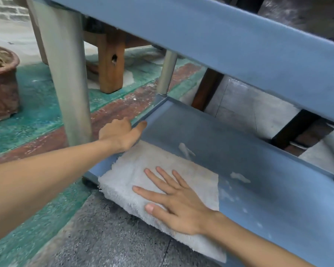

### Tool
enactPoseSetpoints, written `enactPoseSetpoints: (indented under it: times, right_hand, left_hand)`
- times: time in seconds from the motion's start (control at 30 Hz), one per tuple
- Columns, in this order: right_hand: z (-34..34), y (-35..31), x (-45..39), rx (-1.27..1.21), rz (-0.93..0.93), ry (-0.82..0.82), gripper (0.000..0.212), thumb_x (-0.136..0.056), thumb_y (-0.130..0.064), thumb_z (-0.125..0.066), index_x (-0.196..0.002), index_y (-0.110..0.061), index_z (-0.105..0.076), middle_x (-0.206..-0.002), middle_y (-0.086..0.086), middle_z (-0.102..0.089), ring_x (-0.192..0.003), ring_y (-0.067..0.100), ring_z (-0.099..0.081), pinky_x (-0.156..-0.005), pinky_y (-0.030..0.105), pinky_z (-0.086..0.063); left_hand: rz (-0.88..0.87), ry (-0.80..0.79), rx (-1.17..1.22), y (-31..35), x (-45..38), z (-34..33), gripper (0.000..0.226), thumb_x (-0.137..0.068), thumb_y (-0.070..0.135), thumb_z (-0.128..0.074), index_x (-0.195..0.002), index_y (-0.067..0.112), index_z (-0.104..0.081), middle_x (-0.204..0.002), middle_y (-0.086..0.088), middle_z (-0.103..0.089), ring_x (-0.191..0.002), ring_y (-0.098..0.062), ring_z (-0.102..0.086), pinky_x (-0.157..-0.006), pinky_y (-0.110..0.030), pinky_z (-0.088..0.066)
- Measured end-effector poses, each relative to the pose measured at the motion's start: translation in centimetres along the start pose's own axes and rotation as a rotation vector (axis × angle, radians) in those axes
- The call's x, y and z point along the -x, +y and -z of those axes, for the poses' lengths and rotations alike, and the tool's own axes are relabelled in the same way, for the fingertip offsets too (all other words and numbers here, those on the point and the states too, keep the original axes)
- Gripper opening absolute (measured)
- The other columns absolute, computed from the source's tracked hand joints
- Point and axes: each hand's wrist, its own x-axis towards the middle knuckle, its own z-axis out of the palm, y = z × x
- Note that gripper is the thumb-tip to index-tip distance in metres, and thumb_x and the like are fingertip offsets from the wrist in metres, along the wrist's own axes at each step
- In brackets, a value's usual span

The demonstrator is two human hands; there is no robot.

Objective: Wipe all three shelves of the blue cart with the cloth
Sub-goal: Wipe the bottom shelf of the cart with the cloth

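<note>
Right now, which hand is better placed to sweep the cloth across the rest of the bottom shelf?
Right hand: it lies flat on the white cloth. The left hand grips the bottom shelf's rim.

Right hand (174,199) flat, fingers spread; left hand (121,133) curled, arm outstretched.

Fluffy terry cloth (162,182) on matt, dusty blue shelf (268,189).
</note>
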Motion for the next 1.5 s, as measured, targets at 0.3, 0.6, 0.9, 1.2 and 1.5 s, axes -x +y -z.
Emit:
enactPoseSetpoints:
  times: [0.3, 0.6, 0.9, 1.2, 1.5]
  right_hand:
    - [3.1, 6.2, -8.6, -0.002, 0.027, 0.026, 0.049, -0.106, -0.065, -0.025, -0.153, -0.070, -0.011, -0.171, -0.028, 0.008, -0.156, 0.000, 0.019, -0.124, 0.036, 0.013]
    - [7.1, 17.6, -19.4, 0.121, -0.149, 0.175, 0.050, -0.115, -0.031, -0.023, -0.164, -0.027, -0.020, -0.171, -0.014, -0.006, -0.155, 0.001, 0.006, -0.126, 0.027, 0.009]
    - [8.5, 24.1, -17.7, 0.034, -0.811, 0.354, 0.061, -0.108, -0.058, -0.022, -0.164, -0.038, -0.016, -0.174, -0.003, -0.014, -0.160, 0.027, -0.013, -0.128, 0.054, -0.013]
    - [6.7, 20.5, -14.9, -0.112, -0.848, 0.431, 0.077, -0.103, -0.068, -0.028, -0.166, -0.031, -0.002, -0.174, 0.004, -0.009, -0.159, 0.030, -0.012, -0.128, 0.053, -0.013]
    - [2.0, 7.2, -5.0, 0.029, -0.284, 0.107, 0.048, -0.099, -0.072, -0.005, -0.147, -0.072, -0.003, -0.172, -0.021, 0.013, -0.159, 0.011, 0.019, -0.128, 0.044, 0.012]
  left_hand:
    - [-0.076, 0.067, 0.156, -1.8, -1.8, 0.0, 0.074, -0.084, 0.074, -0.018, -0.088, 0.014, -0.060, -0.086, -0.010, -0.060, -0.084, -0.033, -0.056, -0.072, -0.040, -0.038]
    - [-0.014, 0.058, 0.212, -1.6, -3.6, -0.2, 0.086, -0.074, 0.085, -0.014, -0.070, 0.012, -0.059, -0.076, -0.010, -0.063, -0.071, -0.028, -0.056, -0.065, -0.038, -0.034]
    - [-0.039, -0.066, 0.229, -1.7, -3.3, 0.1, 0.096, -0.062, 0.078, -0.004, -0.110, 0.024, -0.068, -0.112, -0.012, -0.067, -0.099, -0.036, -0.057, -0.084, -0.041, -0.041]
    - [-0.060, -0.127, 0.416, -1.4, -2.5, 0.7, 0.032, -0.083, 0.049, -0.022, -0.094, 0.078, -0.032, -0.130, -0.013, -0.063, -0.121, -0.043, -0.054, -0.104, -0.048, -0.041]
    - [-0.113, -0.131, 0.371, -1.9, -2.7, 0.0, 0.035, -0.092, 0.048, -0.026, -0.117, 0.065, -0.042, -0.137, -0.016, -0.059, -0.124, -0.045, -0.053, -0.103, -0.049, -0.042]
